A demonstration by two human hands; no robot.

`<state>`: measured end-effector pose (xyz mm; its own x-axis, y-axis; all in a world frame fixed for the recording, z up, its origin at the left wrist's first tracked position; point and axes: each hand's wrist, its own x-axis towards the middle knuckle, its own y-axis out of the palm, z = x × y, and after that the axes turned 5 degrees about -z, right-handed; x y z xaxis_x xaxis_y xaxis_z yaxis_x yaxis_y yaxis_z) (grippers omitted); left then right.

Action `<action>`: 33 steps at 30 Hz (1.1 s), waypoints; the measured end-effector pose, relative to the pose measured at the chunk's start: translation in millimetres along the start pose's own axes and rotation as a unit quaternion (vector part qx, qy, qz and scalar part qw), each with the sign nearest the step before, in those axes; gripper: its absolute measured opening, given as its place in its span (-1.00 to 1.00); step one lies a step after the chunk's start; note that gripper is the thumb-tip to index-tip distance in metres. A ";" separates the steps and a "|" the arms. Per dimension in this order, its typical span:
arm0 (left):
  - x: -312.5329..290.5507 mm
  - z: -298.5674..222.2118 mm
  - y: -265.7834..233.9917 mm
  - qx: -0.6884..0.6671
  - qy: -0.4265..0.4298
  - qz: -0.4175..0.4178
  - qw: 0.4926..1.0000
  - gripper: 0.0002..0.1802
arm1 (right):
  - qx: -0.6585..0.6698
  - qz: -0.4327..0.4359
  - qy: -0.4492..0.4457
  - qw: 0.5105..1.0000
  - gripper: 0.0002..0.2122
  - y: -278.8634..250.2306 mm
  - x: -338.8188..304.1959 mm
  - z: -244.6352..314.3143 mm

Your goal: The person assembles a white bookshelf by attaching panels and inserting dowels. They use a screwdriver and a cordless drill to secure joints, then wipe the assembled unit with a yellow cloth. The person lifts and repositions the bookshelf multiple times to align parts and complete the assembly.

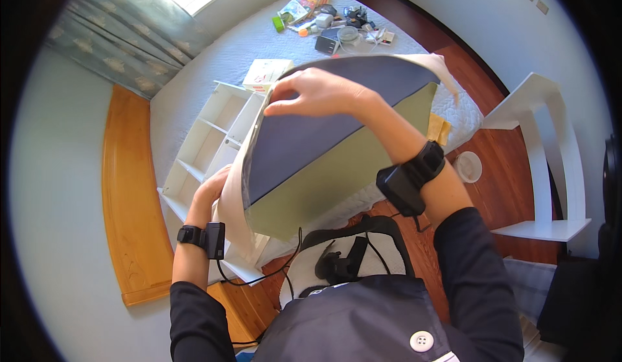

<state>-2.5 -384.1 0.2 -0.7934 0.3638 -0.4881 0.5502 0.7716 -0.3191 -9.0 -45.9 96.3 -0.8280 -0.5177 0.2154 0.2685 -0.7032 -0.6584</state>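
Note:
In front of me stands a large folding fabric piece [311, 128], beige on its outer side, with one dark blue-grey panel and one olive-green panel facing me. My right hand [314, 93] pinches its upper left edge between thumb and fingers. Lower along that beige edge, my left hand [215, 184] grips the side, its fingertips hidden by the fabric. Behind the left hand lies a white shelf unit with several compartments [217, 125], partly covered by the fabric piece. A white carton [267, 73] sits just beyond the right hand.
A quilted bed [233, 51] bears small clutter [330, 22] at its far end. At the right stand a white rack [538, 161] and a white bin [468, 166] on the wooden floor. A wooden headboard [133, 200] is at left. A cable [259, 278] hangs from my left wrist device.

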 end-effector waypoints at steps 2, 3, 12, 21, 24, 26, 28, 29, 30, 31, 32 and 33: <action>-5.7 4.7 -4.1 0.045 0.017 -0.039 0.998 -0.53 | -0.083 -0.069 -0.066 0.992 -0.57 4.8 0.5 -6.9; -7.4 6.4 -4.0 0.047 0.007 -0.041 0.998 -0.53 | -0.107 -0.060 -0.048 0.991 -0.55 15.0 -4.8 -12.2; -5.2 1.4 12.2 -0.025 -0.058 0.035 0.997 -0.40 | -0.245 -0.204 -0.108 0.942 -0.54 130.4 -69.9 -53.1; -3.8 -16.6 26.1 0.311 0.021 0.008 0.950 -0.12 | -0.136 -0.124 -0.348 0.919 -0.63 145.9 -106.3 15.2; -13.1 -19.5 29.7 0.284 0.014 -0.001 0.959 -0.07 | -0.089 -0.073 -0.204 0.972 -0.66 138.7 -98.4 30.4; -19.3 -17.9 31.8 0.287 0.021 0.006 0.958 -0.06 | 0.193 0.076 0.122 0.971 -0.57 139.3 -96.4 44.8; -23.6 -12.4 29.7 0.299 0.053 0.010 0.953 -0.06 | 0.430 0.174 0.371 0.804 -0.43 143.0 -96.0 56.4; -25.5 -8.3 26.6 0.306 0.064 0.015 0.950 -0.06 | 0.598 0.157 0.371 0.693 -0.44 149.2 -95.6 60.9; -28.5 -2.3 21.6 0.308 0.088 0.003 0.947 -0.12 | 0.549 0.140 0.382 0.730 -0.45 151.4 -100.6 62.6; -32.5 3.7 13.5 0.280 0.060 0.004 0.958 -0.17 | 0.507 0.131 0.358 0.773 -0.47 153.8 -105.8 64.0; -37.3 12.1 2.5 0.256 0.027 0.014 0.966 -0.22 | 0.482 0.145 0.337 0.796 -0.51 154.2 -114.5 61.6; -42.4 14.6 -15.0 0.226 0.001 0.023 0.974 -0.27 | 0.435 0.177 0.348 0.811 -0.52 150.7 -118.9 58.6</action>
<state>26.8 -418.8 13.8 -0.7656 0.3935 -0.5089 0.6430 0.4465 -0.6222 158.8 -118.9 13.8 -0.6196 -0.5743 -0.5350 0.5444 -0.8055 0.2341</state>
